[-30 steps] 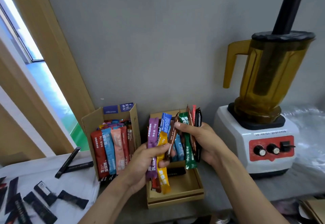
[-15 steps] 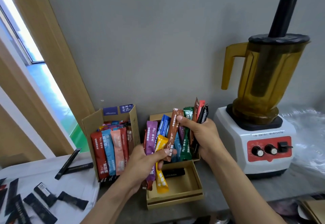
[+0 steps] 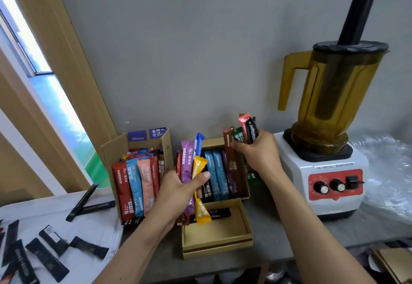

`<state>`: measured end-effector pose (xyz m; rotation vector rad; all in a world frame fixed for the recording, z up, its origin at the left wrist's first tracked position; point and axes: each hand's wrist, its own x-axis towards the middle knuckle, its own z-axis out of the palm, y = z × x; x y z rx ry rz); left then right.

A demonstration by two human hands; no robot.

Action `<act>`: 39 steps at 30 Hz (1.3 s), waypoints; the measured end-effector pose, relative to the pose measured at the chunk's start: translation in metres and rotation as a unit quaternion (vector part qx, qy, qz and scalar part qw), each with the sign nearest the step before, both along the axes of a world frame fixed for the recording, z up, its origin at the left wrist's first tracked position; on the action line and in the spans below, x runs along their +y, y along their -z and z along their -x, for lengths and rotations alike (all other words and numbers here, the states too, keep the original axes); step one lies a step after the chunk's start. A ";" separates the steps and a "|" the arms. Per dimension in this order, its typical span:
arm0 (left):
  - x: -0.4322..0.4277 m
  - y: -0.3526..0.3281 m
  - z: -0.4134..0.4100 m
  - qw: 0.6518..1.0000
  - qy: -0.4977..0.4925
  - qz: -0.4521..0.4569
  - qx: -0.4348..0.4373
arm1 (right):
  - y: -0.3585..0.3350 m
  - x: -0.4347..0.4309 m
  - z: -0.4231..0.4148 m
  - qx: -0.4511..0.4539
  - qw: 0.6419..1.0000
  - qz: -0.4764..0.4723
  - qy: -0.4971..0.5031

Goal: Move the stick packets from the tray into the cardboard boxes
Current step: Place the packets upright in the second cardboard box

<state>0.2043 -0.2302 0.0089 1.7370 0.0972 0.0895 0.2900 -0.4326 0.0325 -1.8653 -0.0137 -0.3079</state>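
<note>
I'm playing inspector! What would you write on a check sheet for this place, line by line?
Surface: grey counter, with a white tray at its left.
Job's things: black stick packets lie loose on the tray; a tall cardboard box holds upright packets; a second box beside it is partly filled; a shallow box in front holds one dark packet.
Clutter: blender with an amber jug; crinkled clear plastic at the right.
Hands: left hand grips a bunch of purple, yellow and blue packets; right hand grips red, black and green packets above the second box.
Cables: nothing seen.
Surroundings: grey wall; window with a wooden frame.
</note>
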 end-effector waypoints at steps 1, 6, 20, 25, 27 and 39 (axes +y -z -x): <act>0.000 0.001 0.001 1.000 -0.005 0.013 0.006 | 0.004 -0.002 -0.006 0.008 0.999 0.032 0.004; 0.002 -0.001 0.002 0.999 -0.019 0.033 0.012 | 0.025 -0.003 -0.012 0.018 0.998 0.056 0.036; -0.014 -0.007 0.003 1.000 0.022 -0.008 0.017 | -0.003 0.025 0.029 0.096 0.940 -0.301 -0.126; -0.011 -0.003 0.006 0.999 0.036 -0.028 0.001 | -0.005 0.030 0.032 0.105 0.941 -0.289 -0.141; -0.009 -0.002 0.007 0.998 0.036 -0.043 0.002 | -0.007 0.033 0.033 0.117 0.941 -0.281 -0.149; 0.006 -0.006 0.006 0.992 -0.081 0.077 -0.051 | 0.009 -0.013 0.016 0.147 0.960 -0.181 -0.156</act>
